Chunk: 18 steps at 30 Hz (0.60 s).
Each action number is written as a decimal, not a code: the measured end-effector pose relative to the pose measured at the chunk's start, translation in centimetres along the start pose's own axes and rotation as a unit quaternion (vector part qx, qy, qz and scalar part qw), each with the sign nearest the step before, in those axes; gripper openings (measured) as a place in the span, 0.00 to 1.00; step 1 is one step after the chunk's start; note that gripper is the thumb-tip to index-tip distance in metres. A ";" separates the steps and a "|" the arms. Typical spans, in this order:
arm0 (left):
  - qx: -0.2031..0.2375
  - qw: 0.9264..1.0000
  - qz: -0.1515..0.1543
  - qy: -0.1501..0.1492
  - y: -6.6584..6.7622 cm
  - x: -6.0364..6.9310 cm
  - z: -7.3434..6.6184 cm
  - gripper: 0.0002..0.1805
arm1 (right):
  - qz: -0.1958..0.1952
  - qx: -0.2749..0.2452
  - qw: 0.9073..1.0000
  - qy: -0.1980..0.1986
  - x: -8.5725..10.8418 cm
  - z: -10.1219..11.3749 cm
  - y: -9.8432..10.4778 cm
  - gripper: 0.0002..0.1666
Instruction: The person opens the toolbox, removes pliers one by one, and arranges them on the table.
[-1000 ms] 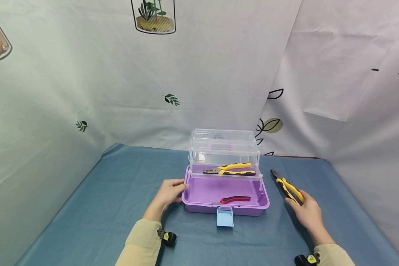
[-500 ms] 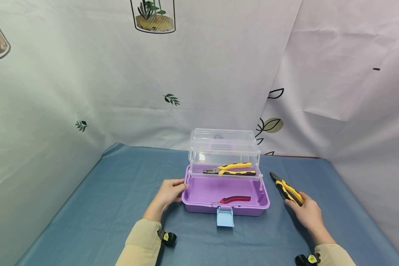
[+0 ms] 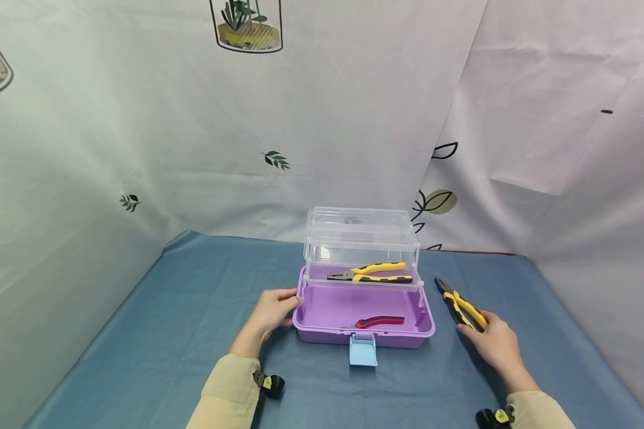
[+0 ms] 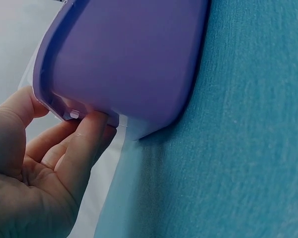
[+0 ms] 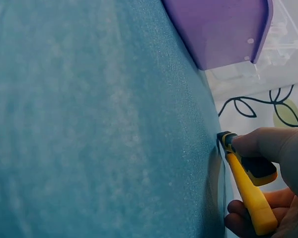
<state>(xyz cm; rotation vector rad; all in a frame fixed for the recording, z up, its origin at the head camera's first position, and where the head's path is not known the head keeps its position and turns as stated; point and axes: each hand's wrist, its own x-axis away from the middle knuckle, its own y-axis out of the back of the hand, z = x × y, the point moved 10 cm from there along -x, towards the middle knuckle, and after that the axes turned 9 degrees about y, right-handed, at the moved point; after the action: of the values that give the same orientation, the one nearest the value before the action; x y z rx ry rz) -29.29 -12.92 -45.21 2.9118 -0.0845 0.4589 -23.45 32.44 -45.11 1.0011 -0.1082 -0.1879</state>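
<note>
A purple toolbox (image 3: 306,336) stands with its clear lid (image 3: 362,223) raised at the back. My left hand (image 3: 270,310) grips its left rim; in the left wrist view the thumb is over the rim and the fingers lie below it on the purple wall (image 4: 129,59). To the right of the box, my right hand (image 3: 496,342) holds yellow-and-black pliers (image 3: 456,301) by the handles, their dark tips pointing away. In the right wrist view the thumb lies on one handle (image 5: 258,168) and fingers curl at the yellow one. Red-handled pliers (image 3: 381,322) lie in the box bottom.
Other yellow-and-black pliers (image 3: 375,274) rest in the clear upper tray of the box. A light blue latch (image 3: 362,350) hangs down at the front. Blue cloth (image 3: 193,333) covers the table, with a pale printed curtain (image 3: 220,196) behind it.
The pliers in my right hand have lowered slightly, and their tips have shifted a little left and toward me. My left hand stays on the toolbox rim.
</note>
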 end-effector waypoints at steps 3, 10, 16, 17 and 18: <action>0.000 1.000 0.000 -0.001 0.0 0.0 0.0 0.20 | 0.001 0.005 1.000 0.000 -0.1 0.1 0.0 0.48; 0.000 1.000 -0.002 0.000 0.0 -0.2 0.2 0.20 | 0.001 0.020 1.000 0.004 -0.2 0.3 0.0 0.47; 0.003 1.000 -0.002 -0.003 0.0 -0.2 0.2 0.19 | 0.007 0.040 0.999 -0.001 -0.4 0.2 -0.1 0.48; 0.003 1.000 -0.001 -0.003 0.0 -0.2 0.1 0.19 | 0.009 0.043 0.999 -0.001 -0.4 0.2 -0.2 0.47; 0.004 1.000 -0.001 -0.003 0.0 -0.2 0.2 0.19 | 0.010 0.046 0.999 -0.001 -0.4 0.2 -0.2 0.47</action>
<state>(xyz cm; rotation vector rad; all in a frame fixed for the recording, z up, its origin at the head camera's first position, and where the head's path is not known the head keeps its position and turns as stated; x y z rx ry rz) -29.43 -12.99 -45.40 2.9205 -0.0806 0.4506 -23.90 32.24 -45.16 1.0909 -0.1288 -0.1663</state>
